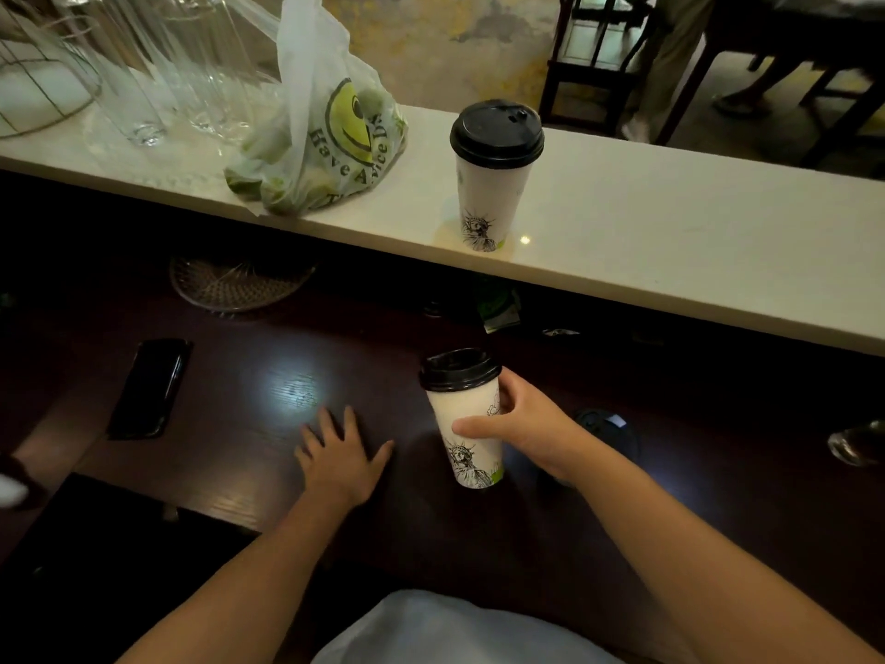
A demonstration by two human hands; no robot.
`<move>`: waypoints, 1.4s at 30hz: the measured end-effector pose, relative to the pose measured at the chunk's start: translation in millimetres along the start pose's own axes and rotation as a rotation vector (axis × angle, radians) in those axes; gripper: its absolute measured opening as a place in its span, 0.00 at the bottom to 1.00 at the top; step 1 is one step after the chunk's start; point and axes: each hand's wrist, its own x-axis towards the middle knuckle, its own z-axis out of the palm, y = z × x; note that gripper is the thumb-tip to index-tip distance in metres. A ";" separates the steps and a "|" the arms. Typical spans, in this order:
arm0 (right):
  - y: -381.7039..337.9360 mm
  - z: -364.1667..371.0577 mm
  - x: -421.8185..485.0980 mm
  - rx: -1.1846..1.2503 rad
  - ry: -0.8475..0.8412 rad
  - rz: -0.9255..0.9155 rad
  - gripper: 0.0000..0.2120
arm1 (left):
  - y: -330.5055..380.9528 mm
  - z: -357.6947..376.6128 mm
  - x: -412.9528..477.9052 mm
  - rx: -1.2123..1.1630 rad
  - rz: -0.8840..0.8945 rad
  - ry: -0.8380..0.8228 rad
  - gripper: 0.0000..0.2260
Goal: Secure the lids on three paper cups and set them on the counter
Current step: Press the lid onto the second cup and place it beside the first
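A white paper cup (491, 184) with a black lid stands upright on the pale raised counter (670, 242). A second white cup (467, 424), also wearing a black lid (459, 370), stands slightly tilted on the dark wooden worktop (239, 390) below. My right hand (527, 426) wraps around this cup from the right, thumb across its front. My left hand (342, 450) lies flat on the worktop to the cup's left, fingers spread, holding nothing. A dark round object, possibly a loose lid (604, 421), lies behind my right wrist. No third cup is visible.
A plastic bag with a smiley face (330, 136) and several clear glasses (158, 79) crowd the counter's left end. A black phone (151, 388) and a woven coaster (234, 282) lie on the worktop. A glass (859, 443) sits at the right edge. Dark chairs stand beyond the counter.
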 end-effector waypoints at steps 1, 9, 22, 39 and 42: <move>0.3 -0.7 -0.1 -0.010 0.001 0.004 0.32 | -5.5 7.5 -2.4 0.026 -0.006 -0.001 0.42; -3.7 0.3 4.7 -0.105 0.014 0.017 0.32 | -11.1 26.4 -4.4 0.020 -0.007 0.050 0.42; -95.5 -15.7 -9.6 -0.829 -0.036 -0.204 0.38 | -16.0 39.5 -0.6 0.032 -0.031 0.089 0.43; -144.0 36.3 -18.0 -2.063 -0.019 -0.223 0.24 | -19.5 34.3 2.5 0.018 0.003 0.009 0.42; -125.9 47.0 -8.1 -2.214 -0.055 -0.162 0.26 | -18.4 34.6 1.8 0.014 0.003 0.015 0.42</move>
